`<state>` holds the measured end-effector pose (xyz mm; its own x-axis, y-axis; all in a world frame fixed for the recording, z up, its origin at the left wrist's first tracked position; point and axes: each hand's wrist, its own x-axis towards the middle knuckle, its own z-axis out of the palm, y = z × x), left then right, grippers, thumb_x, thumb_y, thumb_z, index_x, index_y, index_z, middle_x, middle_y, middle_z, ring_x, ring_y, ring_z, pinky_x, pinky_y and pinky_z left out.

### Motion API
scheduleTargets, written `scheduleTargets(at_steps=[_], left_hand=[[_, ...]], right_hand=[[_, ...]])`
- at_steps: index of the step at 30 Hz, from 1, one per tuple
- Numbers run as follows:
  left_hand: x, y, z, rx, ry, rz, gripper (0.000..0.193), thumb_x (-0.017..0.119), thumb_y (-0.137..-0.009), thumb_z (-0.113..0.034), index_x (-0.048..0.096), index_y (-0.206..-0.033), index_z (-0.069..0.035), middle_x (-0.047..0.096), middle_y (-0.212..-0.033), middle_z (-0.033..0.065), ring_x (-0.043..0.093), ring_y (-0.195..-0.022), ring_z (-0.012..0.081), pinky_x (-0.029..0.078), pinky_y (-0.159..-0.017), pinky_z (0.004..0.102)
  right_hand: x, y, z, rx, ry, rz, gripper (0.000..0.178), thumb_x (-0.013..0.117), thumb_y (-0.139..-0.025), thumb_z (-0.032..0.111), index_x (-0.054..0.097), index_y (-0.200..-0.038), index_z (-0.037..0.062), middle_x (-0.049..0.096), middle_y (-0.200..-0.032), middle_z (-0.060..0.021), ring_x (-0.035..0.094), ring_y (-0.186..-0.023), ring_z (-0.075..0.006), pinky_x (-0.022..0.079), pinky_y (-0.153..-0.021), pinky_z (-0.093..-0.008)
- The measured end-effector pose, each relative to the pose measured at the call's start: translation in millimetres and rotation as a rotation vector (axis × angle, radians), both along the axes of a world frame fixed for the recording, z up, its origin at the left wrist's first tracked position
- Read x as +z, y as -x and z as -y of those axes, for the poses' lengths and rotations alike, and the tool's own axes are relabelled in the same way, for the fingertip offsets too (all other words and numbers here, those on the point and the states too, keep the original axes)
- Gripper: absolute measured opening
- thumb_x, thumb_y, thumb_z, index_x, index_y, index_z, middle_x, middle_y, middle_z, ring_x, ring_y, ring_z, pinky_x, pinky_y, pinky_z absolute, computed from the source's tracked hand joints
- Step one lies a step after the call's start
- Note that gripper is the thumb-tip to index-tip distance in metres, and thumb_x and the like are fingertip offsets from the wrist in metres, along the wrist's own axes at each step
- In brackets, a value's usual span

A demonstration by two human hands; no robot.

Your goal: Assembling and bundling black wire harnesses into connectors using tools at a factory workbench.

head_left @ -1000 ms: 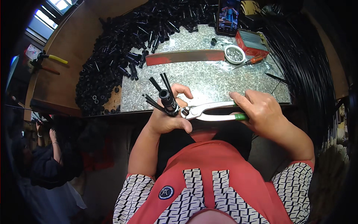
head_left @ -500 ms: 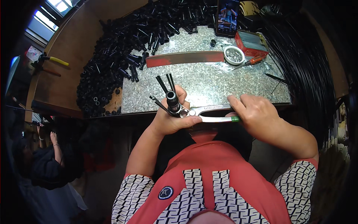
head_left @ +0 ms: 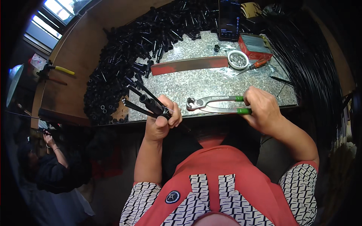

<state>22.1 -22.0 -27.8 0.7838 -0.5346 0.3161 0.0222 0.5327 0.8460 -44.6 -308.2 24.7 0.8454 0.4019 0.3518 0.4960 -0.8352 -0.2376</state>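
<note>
My left hand [head_left: 166, 115] is closed around a black tubular part [head_left: 150, 104] with several thin black rods fanning out beside it. The tube leans toward the far left, its open end facing up. A fine wire or thread shows by the fingers. In my right hand [head_left: 263, 109] are end-cutting pincers [head_left: 203, 102] with metal jaws and green grips. The fingers wrap the grip ends, and the handles stand somewhat apart. The pincers' jaws point left, a short gap away from my left hand, over the front part of the speckled tabletop [head_left: 211, 84].
A large heap of black tubular parts [head_left: 120, 56] covers the back and left. A red-edged strip [head_left: 188, 64], white bowl of small metal bits [head_left: 238, 60], screwdriver [head_left: 258, 63], red box [head_left: 254, 48] and phone [head_left: 229, 22] lie behind. Long black rods [head_left: 313, 67] line the right. Another person [head_left: 52, 165] works at left.
The pincers have come away from the black part and moved right, their green grips now showing more. My left hand has turned, tilting the tube and rods further left.
</note>
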Motion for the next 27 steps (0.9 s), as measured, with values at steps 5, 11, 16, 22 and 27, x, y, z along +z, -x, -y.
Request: scheduleTargets(at_steps=[5, 11, 16, 22, 27], left_hand=[[2.4, 3.1, 2.4, 0.003, -0.024, 0.002, 0.056, 0.071, -0.07, -0.056, 0.042, -0.083, -0.009, 0.044, -0.06, 0.0002, 0.039, -0.051, 0.0093, 0.034, -0.047, 0.023], [3.4, 2.6, 4.1, 0.023, -0.019, -0.021, 0.054, 0.074, -0.069, -0.051, 0.044, -0.084, -0.009, 0.047, -0.062, 0.0019, 0.042, -0.052, 0.0104, 0.036, -0.051, 0.0235], [3.2, 1.0, 2.8, -0.009, 0.003, -0.002, 0.051, 0.074, -0.071, -0.049, 0.043, -0.082, -0.01, 0.046, -0.062, 0.0016, 0.041, -0.052, 0.0105, 0.037, -0.051, 0.0248], [6.7, 3.5, 6.4, -0.021, 0.016, -0.031, 0.052, 0.075, -0.071, -0.048, 0.04, -0.08, -0.011, 0.042, -0.06, -0.0015, 0.039, -0.051, 0.0088, 0.035, -0.049, 0.0237], [7.5, 5.1, 10.8, -0.049, -0.007, -0.03, 0.056, 0.082, -0.065, -0.043, 0.038, -0.078, -0.012, 0.041, -0.059, -0.0027, 0.037, -0.05, 0.0078, 0.032, -0.047, 0.0232]], right_hand=[[12.7, -10.0, -5.2, 0.029, 0.009, 0.319, 0.04, 0.076, -0.071, 0.022, 0.044, -0.087, 0.0042, 0.055, -0.091, -0.0165, 0.055, -0.08, -0.0312, 0.043, -0.069, -0.0392], [12.3, -11.1, -3.9, -0.011, -0.005, 0.377, 0.041, 0.075, -0.072, 0.023, 0.045, -0.091, 0.0038, 0.054, -0.096, -0.0151, 0.054, -0.085, -0.0297, 0.042, -0.079, -0.0423], [9.9, -9.6, 0.5, -0.058, 0.022, 0.352, 0.042, 0.076, -0.071, 0.021, 0.044, -0.092, 0.0034, 0.053, -0.095, -0.0142, 0.054, -0.086, -0.0296, 0.042, -0.079, -0.042], [9.0, -8.1, 3.9, -0.088, 0.038, 0.311, 0.042, 0.076, -0.07, 0.019, 0.044, -0.093, 0.0037, 0.052, -0.097, -0.0139, 0.053, -0.088, -0.0298, 0.041, -0.081, -0.0423], [14.9, -10.6, 1.3, -0.114, 0.097, 0.439, 0.042, 0.074, -0.073, 0.024, 0.044, -0.097, 0.0049, 0.052, -0.105, -0.0141, 0.054, -0.099, -0.0302, 0.037, -0.094, -0.0484]])
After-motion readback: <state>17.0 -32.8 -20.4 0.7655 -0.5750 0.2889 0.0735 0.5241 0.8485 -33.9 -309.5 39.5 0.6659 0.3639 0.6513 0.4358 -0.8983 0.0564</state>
